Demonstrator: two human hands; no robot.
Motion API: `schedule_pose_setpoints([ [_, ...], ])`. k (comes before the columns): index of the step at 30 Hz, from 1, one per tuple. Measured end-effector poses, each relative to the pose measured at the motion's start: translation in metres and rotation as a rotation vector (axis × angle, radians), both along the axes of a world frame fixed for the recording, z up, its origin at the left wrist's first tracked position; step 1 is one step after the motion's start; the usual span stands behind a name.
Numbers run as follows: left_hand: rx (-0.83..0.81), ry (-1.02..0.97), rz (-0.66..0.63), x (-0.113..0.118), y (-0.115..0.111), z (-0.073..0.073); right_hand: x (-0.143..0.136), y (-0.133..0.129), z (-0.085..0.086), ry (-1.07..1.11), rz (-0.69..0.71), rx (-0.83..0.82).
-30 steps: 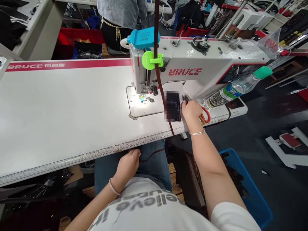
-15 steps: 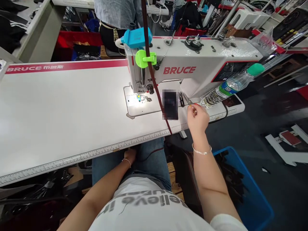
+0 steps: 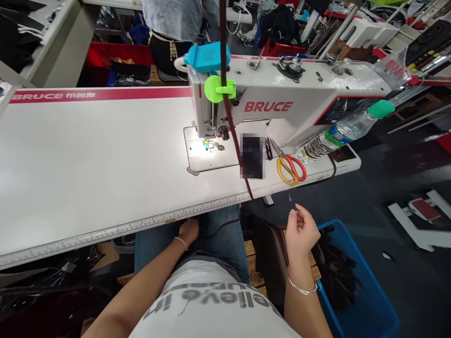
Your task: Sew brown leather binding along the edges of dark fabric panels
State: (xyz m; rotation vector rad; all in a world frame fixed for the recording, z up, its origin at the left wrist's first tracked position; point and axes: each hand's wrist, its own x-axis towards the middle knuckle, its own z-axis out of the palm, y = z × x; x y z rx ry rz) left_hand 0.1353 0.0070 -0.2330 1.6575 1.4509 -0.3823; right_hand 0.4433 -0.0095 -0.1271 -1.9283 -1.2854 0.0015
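Note:
Scissors point(image 3: 291, 170) with one yellow and one red handle lie on the sewing table point(image 3: 105, 159), beside a dark phone point(image 3: 252, 156). In the air past the table's front edge, my right hand point(image 3: 302, 230) has its fingers curled in with nothing seen in them. Low on my lap, close under the table edge, rests my left hand point(image 3: 189, 230); its fingers are largely hidden. A white sewing machine point(image 3: 292, 103) stands behind the phone, its lamp lighting the needle plate. A dark brown strip point(image 3: 230, 122) hangs down in front of it to the table edge.
A water bottle point(image 3: 334, 134) with a green cap leans at the machine's right. A blue bin point(image 3: 366, 267) of dark pieces stands on the floor at the right. A person point(image 3: 172, 21) is behind the table. A brown bag or cover hangs beside my right leg.
My right hand has let go of the scissors and moved back toward me, off the table. The scissors' handles now show fully. My left hand stays on my lap.

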Motion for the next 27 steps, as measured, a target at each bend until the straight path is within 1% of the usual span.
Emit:
schedule_pose_setpoints([
  [2,0.049,0.038,0.078,-0.008,-0.008,0.012,-0.009,0.01,0.01,-0.019,0.02,0.083],
  [3,0.076,0.037,0.116,-0.013,-0.012,0.022,-0.014,0.016,0.014,-0.034,0.039,0.131],
  [5,0.123,-0.008,0.179,-0.026,-0.023,0.048,-0.029,0.027,0.019,-0.071,0.093,0.221],
  [6,0.137,-0.05,0.207,-0.035,-0.028,0.065,-0.038,0.032,0.02,-0.09,0.127,0.258],
  [8,0.147,-0.162,0.257,-0.058,-0.041,0.107,-0.06,0.04,0.018,-0.121,0.218,0.316],
  [10,0.132,-0.414,0.291,-0.085,-0.056,0.152,-0.087,0.048,0.013,-0.14,0.357,0.346],
  [12,0.187,-0.587,0.342,-0.114,-0.077,0.195,-0.116,0.056,0.008,-0.162,0.534,0.368],
  [13,0.23,-0.649,0.365,-0.129,-0.088,0.213,-0.13,0.06,0.006,-0.174,0.617,0.377],
  [14,0.284,-0.7,0.386,-0.143,-0.1,0.227,-0.144,0.063,0.005,-0.183,0.684,0.386],
  [15,0.345,-0.741,0.428,-0.156,-0.111,0.237,-0.157,0.067,0.004,-0.186,0.735,0.389],
  [16,0.417,-0.76,0.501,-0.17,-0.121,0.243,-0.168,0.07,0.004,-0.18,0.762,0.381],
  [17,0.506,-0.744,0.607,-0.185,-0.13,0.246,-0.178,0.073,0.004,-0.167,0.773,0.355],
  [18,0.61,-0.681,0.746,-0.201,-0.137,0.245,-0.186,0.076,0.004,-0.147,0.769,0.318],
  [19,0.725,-0.552,0.918,-0.219,-0.141,0.241,-0.192,0.08,0.004,-0.129,0.758,0.272],
  [20,0.835,-0.369,1.08,-0.24,-0.143,0.235,-0.197,0.083,0.004,-0.117,0.739,0.224],
  [21,0.934,-0.129,1.25,-0.263,-0.143,0.228,-0.201,0.085,0.004,-0.113,0.72,0.176],
  [22,0.96,0.106,1.416,-0.289,-0.142,0.221,-0.204,0.088,0.003,-0.115,0.701,0.134],
  [23,0.958,0.201,1.507,-0.316,-0.14,0.213,-0.206,0.09,0.003,-0.122,0.684,0.097],
  [25,0.925,0.285,1.615,-0.37,-0.133,0.197,-0.21,0.093,0.003,-0.134,0.639,0.05],
  [27,0.86,0.317,1.679,-0.417,-0.124,0.184,-0.213,0.094,0.006,-0.133,0.605,0.029],
])
